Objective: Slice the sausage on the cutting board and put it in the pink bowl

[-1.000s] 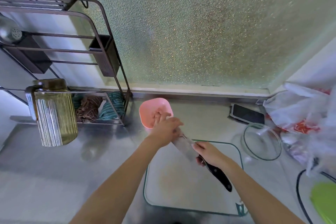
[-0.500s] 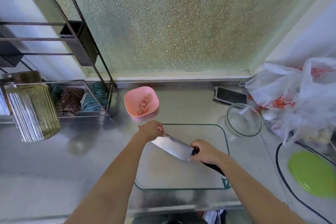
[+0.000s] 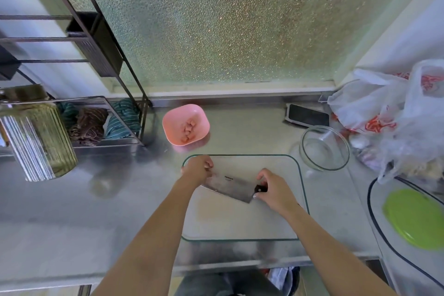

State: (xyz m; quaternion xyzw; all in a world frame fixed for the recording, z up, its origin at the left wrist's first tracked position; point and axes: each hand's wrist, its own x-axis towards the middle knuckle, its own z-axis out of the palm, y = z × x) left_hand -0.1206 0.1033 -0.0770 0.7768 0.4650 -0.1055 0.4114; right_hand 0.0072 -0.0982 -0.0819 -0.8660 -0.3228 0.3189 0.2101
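Note:
The pink bowl (image 3: 185, 124) stands on the steel counter behind the cutting board and holds several sausage pieces (image 3: 189, 130). The pale cutting board (image 3: 242, 221) with a green rim lies in front of me; I see no sausage on its bare part. A cleaver (image 3: 230, 188) lies nearly flat over the board's far half. My right hand (image 3: 274, 190) grips its black handle. My left hand (image 3: 198, 168), fingers curled, rests at the blade's far end near the board's back left corner.
A metal rack (image 3: 101, 84) with folded cloths stands at the left, a ribbed jar (image 3: 36, 142) in front of it. A glass bowl (image 3: 324, 149), a phone (image 3: 307, 116), plastic bags (image 3: 389, 113) and a green lid (image 3: 415, 218) crowd the right side.
Both hands and the cleaver came back from over the pink bowl to the cutting board. The blade has dropped nearly flat. Sausage pieces now show in the bowl.

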